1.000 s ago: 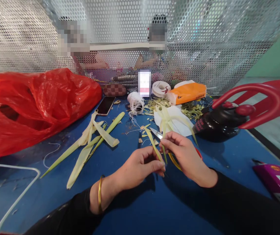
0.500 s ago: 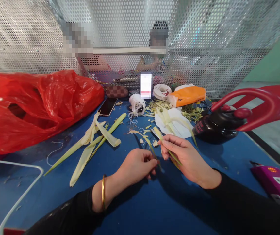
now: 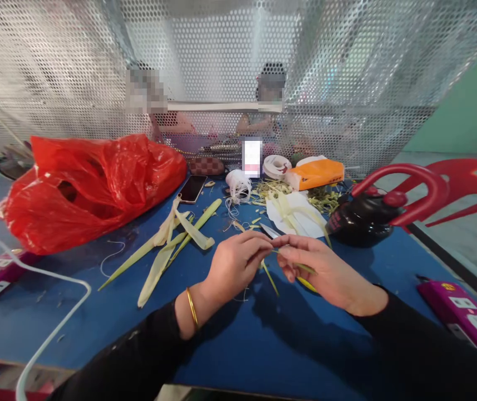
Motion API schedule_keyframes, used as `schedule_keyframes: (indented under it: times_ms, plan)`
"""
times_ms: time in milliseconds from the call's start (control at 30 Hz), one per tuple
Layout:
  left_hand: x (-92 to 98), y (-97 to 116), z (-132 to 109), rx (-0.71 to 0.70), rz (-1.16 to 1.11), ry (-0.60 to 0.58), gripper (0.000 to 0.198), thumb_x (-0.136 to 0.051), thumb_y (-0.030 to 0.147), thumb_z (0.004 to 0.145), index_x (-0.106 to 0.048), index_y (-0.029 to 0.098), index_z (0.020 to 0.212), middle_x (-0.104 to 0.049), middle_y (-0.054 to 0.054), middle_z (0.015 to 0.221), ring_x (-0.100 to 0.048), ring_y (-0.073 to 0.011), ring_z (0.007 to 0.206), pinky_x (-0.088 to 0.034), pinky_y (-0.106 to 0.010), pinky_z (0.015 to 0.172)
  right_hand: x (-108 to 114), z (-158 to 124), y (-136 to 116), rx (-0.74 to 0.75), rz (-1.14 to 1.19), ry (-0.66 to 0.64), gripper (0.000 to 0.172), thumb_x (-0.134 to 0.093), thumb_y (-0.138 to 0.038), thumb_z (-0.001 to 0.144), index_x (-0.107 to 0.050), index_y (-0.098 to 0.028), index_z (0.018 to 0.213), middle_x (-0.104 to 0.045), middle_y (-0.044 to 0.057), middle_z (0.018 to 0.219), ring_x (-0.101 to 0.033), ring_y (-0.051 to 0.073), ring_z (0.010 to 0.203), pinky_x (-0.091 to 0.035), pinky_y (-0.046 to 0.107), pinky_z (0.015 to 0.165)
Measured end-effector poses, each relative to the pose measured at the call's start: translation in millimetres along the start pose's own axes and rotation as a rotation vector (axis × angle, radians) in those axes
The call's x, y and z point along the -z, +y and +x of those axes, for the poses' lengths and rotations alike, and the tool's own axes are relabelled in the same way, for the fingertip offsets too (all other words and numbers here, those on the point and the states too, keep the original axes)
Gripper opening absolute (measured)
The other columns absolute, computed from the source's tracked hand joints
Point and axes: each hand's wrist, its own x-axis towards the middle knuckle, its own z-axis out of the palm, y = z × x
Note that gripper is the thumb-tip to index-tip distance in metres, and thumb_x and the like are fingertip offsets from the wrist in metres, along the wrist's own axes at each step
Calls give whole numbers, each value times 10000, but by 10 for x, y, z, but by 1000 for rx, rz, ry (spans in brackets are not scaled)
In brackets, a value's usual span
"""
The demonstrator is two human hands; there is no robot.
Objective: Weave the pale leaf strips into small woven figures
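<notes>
My left hand (image 3: 235, 264) and my right hand (image 3: 324, 273) meet fingertip to fingertip over the blue table (image 3: 263, 334). Both pinch a thin green-yellow leaf strip (image 3: 269, 277) that hangs down between them. The right hand also holds a yellow-green strip (image 3: 307, 283) under its fingers. A gold bangle (image 3: 191, 307) circles my left wrist. Just beyond the fingertips lies a small blade (image 3: 269, 229) on the table.
Long pale leaf strips (image 3: 171, 242) lie left of the hands. A red plastic bag (image 3: 92, 184) sits far left, a phone (image 3: 192, 189), white thread (image 3: 238, 184), an orange packet (image 3: 315, 172) and a dark jug with red handle (image 3: 372, 214) behind. A perforated screen (image 3: 238, 72) separates two other people.
The left hand rose and moved right until its fingertips met the right hand's on the strip. The camera view shifted, so the table objects sit further right and lower.
</notes>
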Motion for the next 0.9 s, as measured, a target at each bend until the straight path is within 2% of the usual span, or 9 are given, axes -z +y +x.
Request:
schedule_keyframes:
  times_ms: [67,133,233,300,433,567,700,800,900]
  plan:
    - [-20,8,1,70,-60,49,159,-517,196,910,-664,180,852,-684,-69,973,-631,-163,916,-480,-275,837,-7,-30,-23,26,-7,3,226,-714,-266,788,-633,-173,978,-608,-22,677,-532,92,559,-401,225,542]
    - [-42,17,1,148,-110,32,109,-551,195,880,-657,180,860,-683,-50,906,-628,-165,866,-478,-270,799,-16,-58,-19,56,-19,14,207,-705,-262,796,-632,-173,968,-613,-18,681,-540,97,568,-407,229,551]
    - [-76,20,-13,245,-180,-123,119,-544,204,864,-662,190,869,-692,-5,802,-621,-145,752,-459,-244,711,-24,-90,21,89,-44,45,156,-695,-276,799,-639,-164,891,-617,-8,684,-542,101,568,-411,237,551]
    - [-93,15,-24,276,-205,-180,152,-523,222,868,-663,189,819,-677,13,731,-607,-130,688,-442,-229,667,-10,-101,46,127,-41,81,148,-700,-282,787,-651,-161,856,-617,-5,679,-538,99,563,-413,237,550]
    - [-91,-18,-19,334,-262,-130,200,-538,317,865,-669,172,823,-639,15,665,-588,-121,613,-447,-223,620,119,-93,24,297,-36,261,194,-739,-312,724,-672,-167,835,-593,-3,661,-519,111,563,-434,264,553]
    - [-48,-94,24,369,-178,-72,232,-558,343,844,-703,164,876,-666,-6,693,-592,-126,612,-456,-229,608,389,-76,-62,490,-113,454,237,-711,-369,694,-641,-209,854,-549,-18,670,-509,125,581,-436,282,559]
    - [8,-185,59,365,-69,-44,254,-559,344,836,-718,160,906,-682,-22,690,-598,-144,615,-455,-252,611,653,-75,-109,540,-355,554,169,-573,-360,763,-620,-224,851,-504,-37,609,-484,132,537,-407,286,547]
    - [35,-238,68,358,39,-46,227,-556,304,827,-732,178,894,-722,-44,770,-627,-178,692,-463,-290,669,764,-51,-95,483,-677,577,122,-576,-294,742,-636,-207,680,-484,-30,510,-459,146,487,-371,300,536]
    - [34,-267,64,331,122,-99,181,-576,241,794,-748,219,842,-749,-40,886,-655,-215,826,-471,-327,756,799,24,-37,469,-1001,633,161,-634,-278,711,-633,-207,566,-557,14,588,-508,180,578,-373,319,610]
